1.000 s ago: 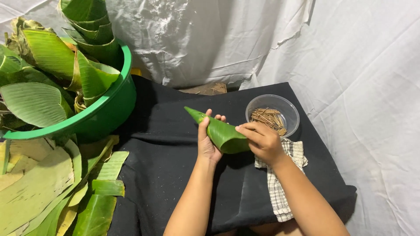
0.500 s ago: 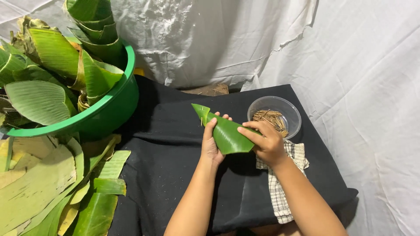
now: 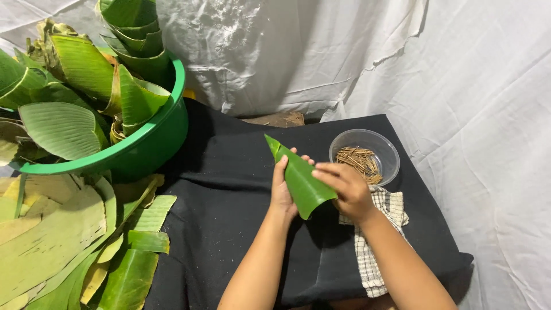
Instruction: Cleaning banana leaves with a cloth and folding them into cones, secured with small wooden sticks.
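Both hands are clamped on a folded green leaf (image 3: 301, 181) above the black table (image 3: 229, 189): left hand (image 3: 282, 192) behind it, right hand (image 3: 344, 189) on its right edge, beside the bowl of sticks (image 3: 364, 157).

Only 1 view exists: a head-worn camera looking steeply down and forward from the person's own position. It sits close above the forearms, which enter from the bottom edge. The black-draped table (image 3: 229, 189) fills the centre, its far edge meeting the white sheet backdrop (image 3: 459, 86) ahead. A green basin (image 3: 155, 143) lies at the left edge. No 2nd view shares the scene.
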